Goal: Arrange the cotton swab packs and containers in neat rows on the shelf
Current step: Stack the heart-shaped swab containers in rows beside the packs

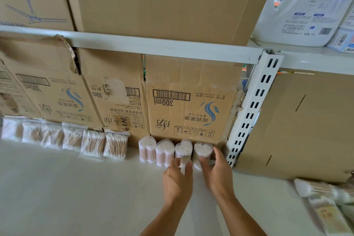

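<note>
Cotton swab containers stand in a short row at the back of a white shelf (76,188), where a person's two hands meet the last two of them. The left hand (177,182) cups the third container (183,149), fingers wrapped round its lower wall; the right hand (217,172) grips the fourth container (203,149), thumb in front and fingers round its far side, next to the slotted white upright (254,105). Both containers sit upright and touching, their heart-shaped tops packed with white swab tips. Two more containers (156,150) stand just to the left, continuing the line against a cardboard box (191,109).

Further left, a row of flat clear swab packs (93,144) leans along the cartons, with a gap between them and the containers. At the far right, loose packs (325,207) lie in a jumble on the shelf, not yet sorted.

The containers look light and thin-walled, likely to tip or slide on the smooth shelf if pushed near the top; a low grip on the sides seems safest. The soft packs would probably flop and are best taken by the edges.
</note>
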